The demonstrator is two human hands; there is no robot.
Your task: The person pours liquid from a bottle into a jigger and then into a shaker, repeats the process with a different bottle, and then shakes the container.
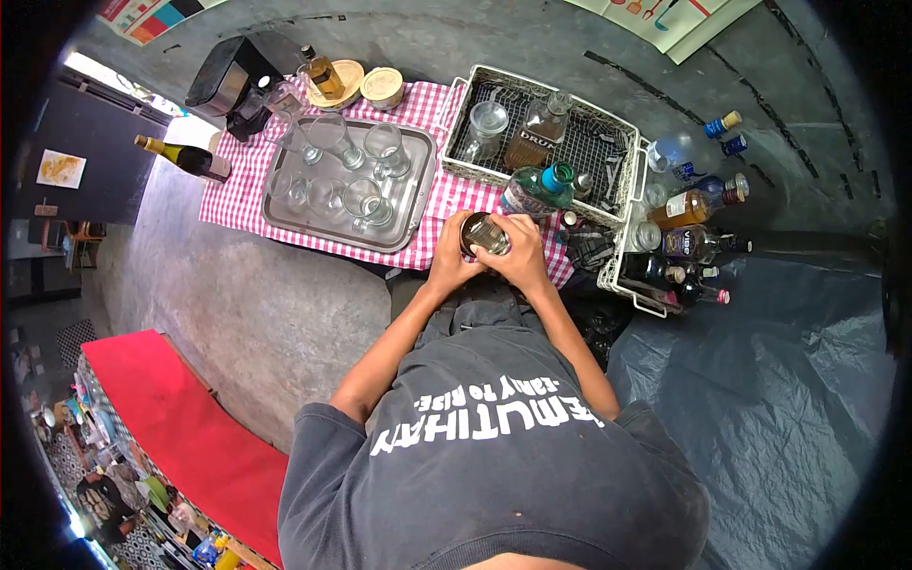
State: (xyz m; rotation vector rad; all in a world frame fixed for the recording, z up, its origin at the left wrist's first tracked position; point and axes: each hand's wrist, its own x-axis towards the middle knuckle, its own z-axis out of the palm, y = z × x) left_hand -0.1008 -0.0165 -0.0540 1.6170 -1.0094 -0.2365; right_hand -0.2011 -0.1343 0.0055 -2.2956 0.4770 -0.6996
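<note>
Close to the table's near edge, a round drinking glass (pixel 482 232) is held between my two hands, its rim and dark inside facing up. My left hand (pixel 452 258) wraps its left side, while my right hand (pixel 518 251) curls over its right side with fingers on the rim. Just beyond them leans a green glass bottle (pixel 525 193) with a blue neck. To the left, a metal tray (pixel 429 173) carries several stemmed glasses (pixel 364 201) on a red-and-white checked cloth (pixel 223 195).
A white wire basket (pixel 622 128) at the back holds a Drum bottle (pixel 540 133) and a glass (pixel 486 128). Several bottles (pixel 689 207) crowd a second rack on the right. A coffee maker (pixel 228 85), round containers (pixel 382 87) and a wine bottle (pixel 180 157) stand at the left. A red-topped surface (pixel 180 408) lies behind.
</note>
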